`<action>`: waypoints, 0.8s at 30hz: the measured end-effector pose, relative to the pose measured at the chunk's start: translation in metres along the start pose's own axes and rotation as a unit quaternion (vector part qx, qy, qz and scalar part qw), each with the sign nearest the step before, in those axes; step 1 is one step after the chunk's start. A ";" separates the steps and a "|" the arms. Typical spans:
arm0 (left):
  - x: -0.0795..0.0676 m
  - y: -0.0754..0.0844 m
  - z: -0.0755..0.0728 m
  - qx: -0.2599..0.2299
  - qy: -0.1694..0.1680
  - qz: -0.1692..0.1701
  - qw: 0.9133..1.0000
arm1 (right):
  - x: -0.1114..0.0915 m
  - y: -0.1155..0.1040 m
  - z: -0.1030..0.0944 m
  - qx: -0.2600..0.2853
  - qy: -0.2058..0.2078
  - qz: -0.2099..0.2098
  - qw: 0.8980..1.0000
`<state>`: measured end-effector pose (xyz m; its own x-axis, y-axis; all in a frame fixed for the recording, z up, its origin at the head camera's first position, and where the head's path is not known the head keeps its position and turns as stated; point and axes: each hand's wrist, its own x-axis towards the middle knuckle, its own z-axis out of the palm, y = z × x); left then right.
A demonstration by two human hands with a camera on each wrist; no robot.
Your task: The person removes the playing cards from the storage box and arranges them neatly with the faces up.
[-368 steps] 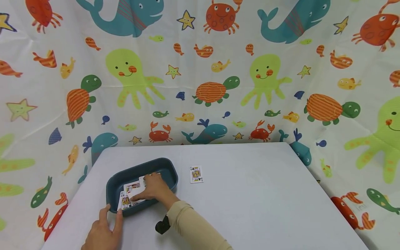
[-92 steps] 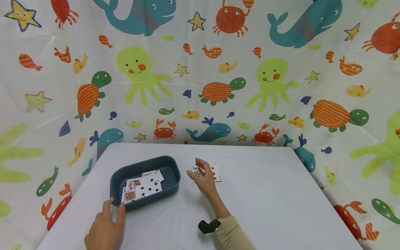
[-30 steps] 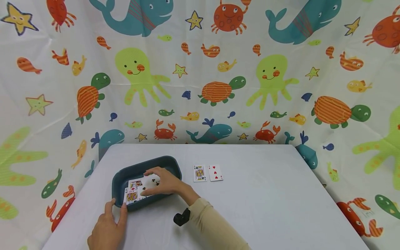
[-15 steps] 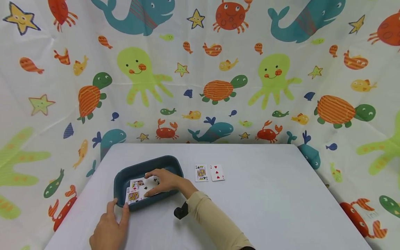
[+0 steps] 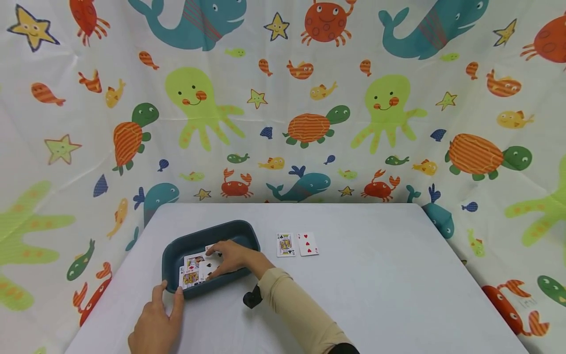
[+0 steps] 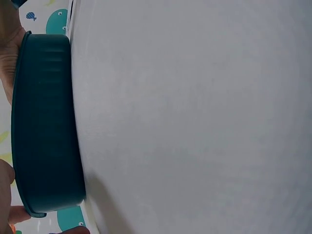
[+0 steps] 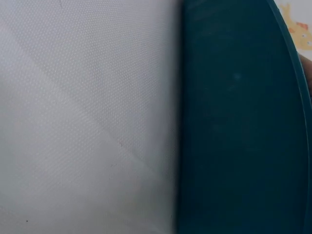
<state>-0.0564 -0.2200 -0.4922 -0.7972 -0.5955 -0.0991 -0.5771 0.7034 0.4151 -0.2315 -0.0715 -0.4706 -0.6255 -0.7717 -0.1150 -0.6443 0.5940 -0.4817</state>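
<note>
A dark teal oblong tray holds several overlapping playing cards, with face cards at its left end. My right hand reaches over the near rim, thumb and fingers spanning a spade-marked playing card by its edges. That hand covers much of the card. At the near left corner, my left hand grips the tray, index finger and thumb either side of the corner. In the left wrist view, left fingertips meet the rim. The right wrist view shows the tray wall close up, without the fingers.
Right of the tray, a king of clubs and a three of hearts lie face up side by side on the white table. A curtain printed with sea animals hangs behind the table. A black wrist device sits under the right wrist.
Since the earliest frame, the three of hearts has appeared beside the king. The right hand went from the table cards back into the tray, where it has lately drawn its fingers closer together on a card.
</note>
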 end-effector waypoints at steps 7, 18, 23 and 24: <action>0.002 -0.001 0.000 -0.001 -0.004 0.001 1.000 | 0.007 0.000 0.002 -0.059 -0.007 -0.023 0.998; 0.000 0.002 -0.002 -0.006 0.006 0.003 1.000 | 0.012 0.001 0.003 -0.065 -0.007 -0.022 0.998; 0.000 0.002 -0.003 -0.006 0.005 0.006 1.000 | 0.013 0.002 0.004 -0.062 -0.006 -0.027 0.998; 0.000 0.002 -0.003 -0.006 0.004 0.006 1.000 | 0.013 0.002 0.004 -0.062 -0.006 -0.027 0.998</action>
<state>-0.0566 -0.2198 -0.4887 -0.8022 -0.5908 -0.0864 -0.5655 0.7053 0.4275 -0.2392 -0.0814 -0.4763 -0.5831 -0.8059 -0.1028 -0.7274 0.5743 -0.3756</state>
